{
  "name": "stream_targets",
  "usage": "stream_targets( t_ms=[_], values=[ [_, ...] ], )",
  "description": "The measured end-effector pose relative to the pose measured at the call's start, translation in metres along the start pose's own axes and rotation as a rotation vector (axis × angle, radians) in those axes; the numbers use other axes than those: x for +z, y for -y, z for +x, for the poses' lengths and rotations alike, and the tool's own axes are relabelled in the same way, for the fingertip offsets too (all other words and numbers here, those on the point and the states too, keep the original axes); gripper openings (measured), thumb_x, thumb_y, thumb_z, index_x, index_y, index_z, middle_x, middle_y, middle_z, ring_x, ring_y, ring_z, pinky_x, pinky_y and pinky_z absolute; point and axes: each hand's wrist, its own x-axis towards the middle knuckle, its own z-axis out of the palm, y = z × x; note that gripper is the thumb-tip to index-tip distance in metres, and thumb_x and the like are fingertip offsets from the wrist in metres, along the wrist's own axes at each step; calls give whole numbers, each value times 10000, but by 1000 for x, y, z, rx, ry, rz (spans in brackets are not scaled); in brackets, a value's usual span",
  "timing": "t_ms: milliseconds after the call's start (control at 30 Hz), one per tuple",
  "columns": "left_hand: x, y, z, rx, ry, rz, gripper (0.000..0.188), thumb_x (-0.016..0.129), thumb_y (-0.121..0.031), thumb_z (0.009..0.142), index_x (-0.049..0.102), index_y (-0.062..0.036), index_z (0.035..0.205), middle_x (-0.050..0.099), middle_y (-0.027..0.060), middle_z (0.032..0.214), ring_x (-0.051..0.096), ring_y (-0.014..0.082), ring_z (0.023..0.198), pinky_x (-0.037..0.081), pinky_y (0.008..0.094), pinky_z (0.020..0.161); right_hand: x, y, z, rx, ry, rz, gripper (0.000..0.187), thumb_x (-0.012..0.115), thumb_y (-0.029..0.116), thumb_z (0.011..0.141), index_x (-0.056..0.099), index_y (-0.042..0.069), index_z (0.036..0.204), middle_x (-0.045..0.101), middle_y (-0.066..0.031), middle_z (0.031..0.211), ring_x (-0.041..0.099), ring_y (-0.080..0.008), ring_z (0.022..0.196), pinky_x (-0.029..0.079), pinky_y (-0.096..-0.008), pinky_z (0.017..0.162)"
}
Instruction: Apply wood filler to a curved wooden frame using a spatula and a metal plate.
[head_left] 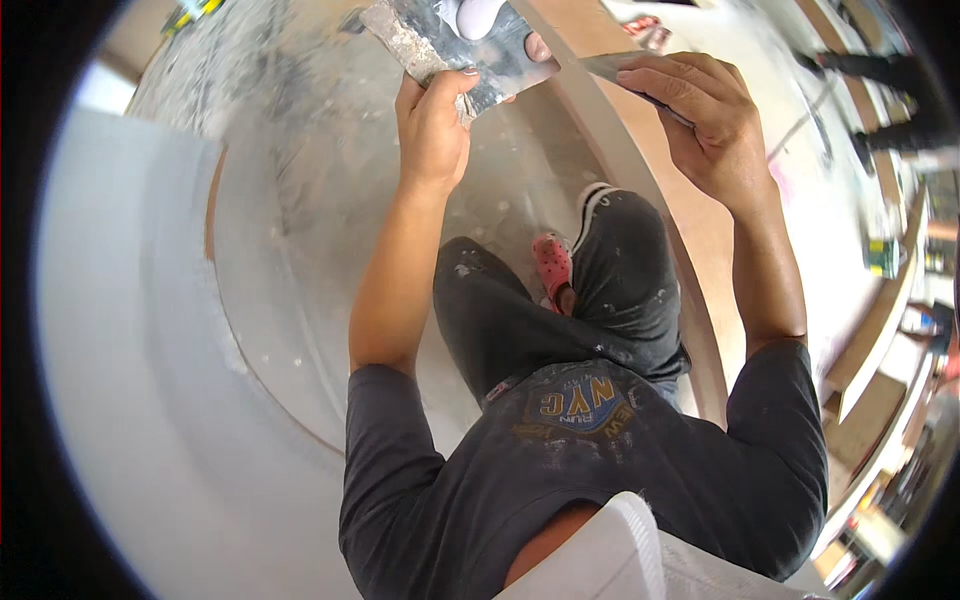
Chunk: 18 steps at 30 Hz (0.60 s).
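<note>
My left hand (432,120) grips a wide metal plastering blade (455,45) smeared with grey filler, with a dab of white filler near its top edge. My right hand (700,115) is closed on a narrower putty knife (612,66), whose blade lies against the rim of a curved white panel edge (640,180). Both hands are raised in front of me, the blades almost touching. Below them I see dark spattered trousers and a pink perforated shoe (552,265).
A curved white wall surface (150,350) wraps round on the left. The grey floor (330,200) is dusted with white specks. A brown wooden board (700,230) runs beside the curved edge. Shelves and clutter (900,330) stand at the right.
</note>
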Motion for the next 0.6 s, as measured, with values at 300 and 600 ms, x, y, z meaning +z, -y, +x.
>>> stream_targets(
  t_ms=[300, 600],
  values=[
    [37, -37, -91, 257, -333, 265, 282, 524, -17, 755, 481, 22, 1031, 560, 60, 926, 536, 138, 826, 461, 279, 699, -5, 22, 20, -289, 47, 293, 398, 588, -78, 596, 658, 99, 945, 656, -26, 965, 588, -213, 877, 422, -322, 784],
    [71, -41, -117, 371, -628, 550, 259, 540, -50, 742, 524, 8, 994, 543, 49, 932, 499, 113, 864, 407, 249, 751, -9, -2, 18, -551, 112, 371, 360, 594, -22, 590, 667, 151, 897, 652, 29, 902, 576, -143, 837, 398, -295, 660]
  ],
)
